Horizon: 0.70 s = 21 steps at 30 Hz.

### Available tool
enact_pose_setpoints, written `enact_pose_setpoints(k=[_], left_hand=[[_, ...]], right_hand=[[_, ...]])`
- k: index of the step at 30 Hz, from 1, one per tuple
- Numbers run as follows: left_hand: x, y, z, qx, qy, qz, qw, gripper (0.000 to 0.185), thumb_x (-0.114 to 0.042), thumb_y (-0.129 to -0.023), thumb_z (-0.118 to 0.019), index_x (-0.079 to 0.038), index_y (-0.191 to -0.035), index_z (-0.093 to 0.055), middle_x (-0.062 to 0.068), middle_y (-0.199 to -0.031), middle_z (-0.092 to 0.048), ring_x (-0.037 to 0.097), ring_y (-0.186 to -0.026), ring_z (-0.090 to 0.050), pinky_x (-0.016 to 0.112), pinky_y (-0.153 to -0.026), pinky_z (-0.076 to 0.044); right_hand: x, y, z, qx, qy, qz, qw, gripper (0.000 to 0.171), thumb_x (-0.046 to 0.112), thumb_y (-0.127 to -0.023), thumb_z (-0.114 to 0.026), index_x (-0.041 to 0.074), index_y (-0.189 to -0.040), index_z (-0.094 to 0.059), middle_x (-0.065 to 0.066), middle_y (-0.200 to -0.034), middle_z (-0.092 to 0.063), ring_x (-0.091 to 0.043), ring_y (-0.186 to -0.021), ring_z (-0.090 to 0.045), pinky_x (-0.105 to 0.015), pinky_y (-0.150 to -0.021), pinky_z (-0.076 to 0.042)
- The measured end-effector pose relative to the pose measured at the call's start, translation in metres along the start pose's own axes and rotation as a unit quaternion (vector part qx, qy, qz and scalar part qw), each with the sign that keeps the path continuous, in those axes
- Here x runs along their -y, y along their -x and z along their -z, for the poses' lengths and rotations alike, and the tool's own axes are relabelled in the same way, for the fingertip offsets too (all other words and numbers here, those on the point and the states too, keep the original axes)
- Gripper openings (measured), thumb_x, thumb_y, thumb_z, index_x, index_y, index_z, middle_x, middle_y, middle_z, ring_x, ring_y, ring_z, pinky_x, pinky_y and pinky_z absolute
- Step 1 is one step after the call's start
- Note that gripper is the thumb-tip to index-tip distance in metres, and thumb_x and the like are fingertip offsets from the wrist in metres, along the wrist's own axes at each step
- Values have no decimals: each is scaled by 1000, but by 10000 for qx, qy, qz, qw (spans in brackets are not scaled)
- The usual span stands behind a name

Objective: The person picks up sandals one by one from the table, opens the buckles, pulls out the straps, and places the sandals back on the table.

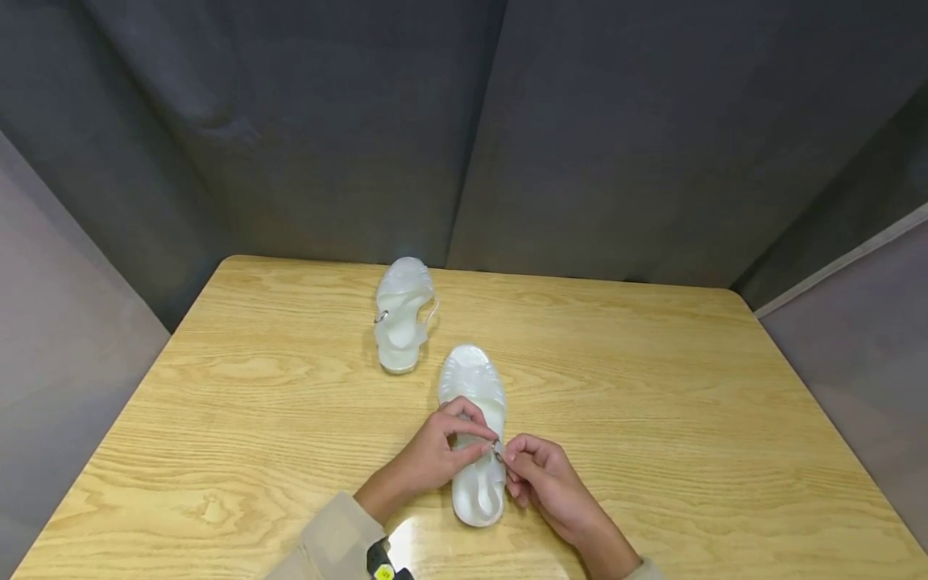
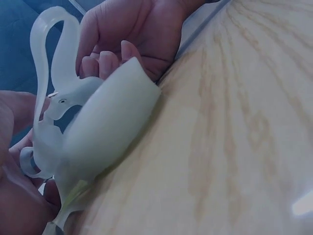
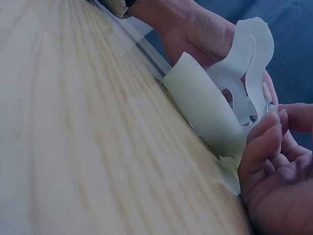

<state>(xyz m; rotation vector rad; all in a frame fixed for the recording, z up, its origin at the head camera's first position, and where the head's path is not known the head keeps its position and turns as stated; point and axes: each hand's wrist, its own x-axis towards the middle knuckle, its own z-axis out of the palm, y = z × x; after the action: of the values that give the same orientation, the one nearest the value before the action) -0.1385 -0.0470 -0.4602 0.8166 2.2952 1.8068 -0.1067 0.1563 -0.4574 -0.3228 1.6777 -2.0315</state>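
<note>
A translucent white jelly sandal [image 1: 471,374] lies sole down in front of me, toe pointing away. My left hand [image 1: 442,451] reaches across it from the left and pinches the small metal buckle [image 1: 496,451] at its right side between thumb and fingers. Just right of the buckle, my right hand [image 1: 547,479] pinches the sandal's strap, thumb against forefinger and the other fingers curled. In the left wrist view the heel strap [image 2: 41,54] loops up above the thick sole [image 2: 115,115]. Fingers partly hide the buckle in the right wrist view.
A matching sandal [image 1: 402,278] stands farther back, to the left, its thin strap sticking out loose at the right and a metal buckle [image 1: 382,316] at its left. Dark curtains [image 1: 348,145] hang behind the wood-grain table [image 1: 652,379]; pale panels flank it.
</note>
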Motion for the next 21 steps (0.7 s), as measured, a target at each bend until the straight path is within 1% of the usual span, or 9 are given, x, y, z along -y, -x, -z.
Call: enact_pose_setpoints(k=[4, 10, 17, 21], left_hand=[[0, 0, 0, 12, 58, -29, 10000, 13, -8, -84, -69, -6, -95, -74, 2, -100, -57, 15, -101, -48, 28, -92, -37], [-1, 0, -1, 20, 100, 42, 9999, 13, -6, -84, -68, -7, -95, -74, 0, -100, -57, 13, -101, -48, 28, -92, -38], [-2, 0, -2, 51, -47, -199, 9998, 15, -9, -84, -69, -5, -98, -74, 2, -100, -58, 13, -99, -47, 28, -91, -38], [-3, 1, -3, 61, -94, -96, 9999, 16, -9, -83, -69, -6, -98, -74, 0, -100, -58, 12, -99, -46, 27, -91, -37]], right_hand=[[0, -1, -1, -54, 68, -30, 10000, 10, 15, -97, -49, 7, -91, -52, 6, -71, -49, -4, -60, -49, -16, -51, -39], [0, -2, -4, -182, 96, 59, 9998, 11, 13, -97, -50, 7, -88, -53, 6, -70, -49, -4, -59, -48, -16, -50, -38], [1, -2, -8, -500, 176, -1, 9986, 12, 14, -96, -51, 7, -86, -54, 5, -69, -47, -4, -58, -46, -16, -50, -37], [2, -1, -7, -503, 161, -86, 9986, 13, 16, -96, -52, 7, -87, -54, 4, -70, -47, -5, -59, -46, -16, -50, -38]])
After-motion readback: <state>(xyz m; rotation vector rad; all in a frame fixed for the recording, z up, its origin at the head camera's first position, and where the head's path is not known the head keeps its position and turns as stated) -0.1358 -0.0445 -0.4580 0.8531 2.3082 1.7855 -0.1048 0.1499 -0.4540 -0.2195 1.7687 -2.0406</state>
